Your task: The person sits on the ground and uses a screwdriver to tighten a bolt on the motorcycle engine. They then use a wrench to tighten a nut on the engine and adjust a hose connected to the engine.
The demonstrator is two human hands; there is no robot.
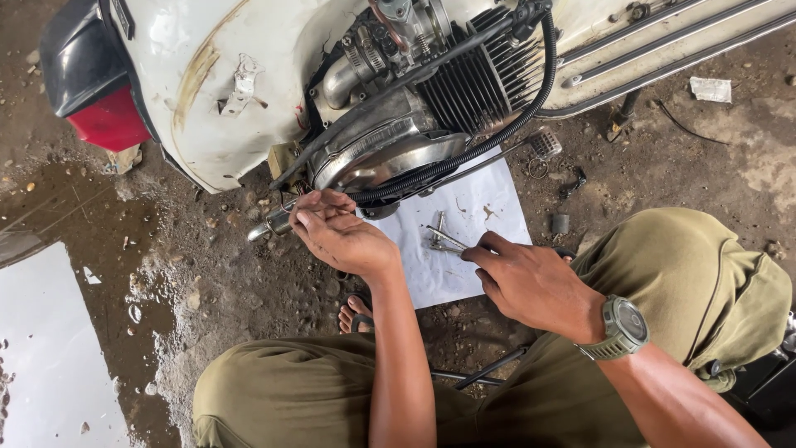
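left hand [340, 236] pinched something small at the engine [390, 149], item hidden. right hand [531, 282] fingers curled on tools [444, 241] on paper [464, 241]; grip unclear.

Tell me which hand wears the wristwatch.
The right hand, reaching to the metal tools on the white sheet; the left hand is bare-wristed.

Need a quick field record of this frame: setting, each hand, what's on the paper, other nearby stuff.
setting: person crouched on wet dirt ground beside a white scooter with its engine exposed
left hand: left hand at the underside of the engine, fingertips at a black corrugated hose
right hand: right hand, wristwatch on it, fingers on metal tools
paper: white sheet under the tools
nearby: red tail light; puddle at the left
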